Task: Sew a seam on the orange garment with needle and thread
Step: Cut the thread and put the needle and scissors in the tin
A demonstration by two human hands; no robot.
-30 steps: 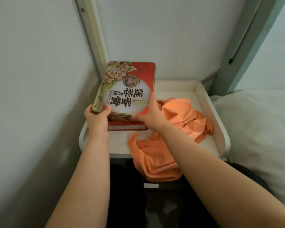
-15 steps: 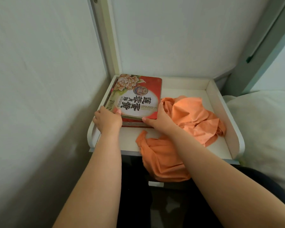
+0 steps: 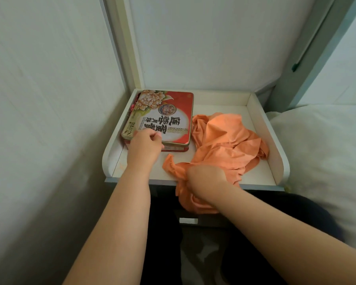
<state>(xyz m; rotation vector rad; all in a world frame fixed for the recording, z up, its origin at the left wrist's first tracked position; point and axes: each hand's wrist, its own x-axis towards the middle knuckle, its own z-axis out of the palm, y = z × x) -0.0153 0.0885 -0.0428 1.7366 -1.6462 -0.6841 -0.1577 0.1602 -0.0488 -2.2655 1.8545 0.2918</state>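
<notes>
The orange garment (image 3: 224, 145) is bunched in the right hand (image 3: 206, 177) at the tabletop (image 3: 136, 169) edge, while the left hand (image 3: 145, 146), fingers curled on nothing, is held over the tin (image 3: 173, 112).

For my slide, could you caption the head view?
Right hand grips orange garment; left hand rests on mooncake tin.

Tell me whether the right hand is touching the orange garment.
Touching. The head view shows the right hand with its fingers bunched into the orange garment at the tray's front edge.

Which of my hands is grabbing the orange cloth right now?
Your right hand grips the orange garment; the left hand is over the mooncake tin.
</notes>
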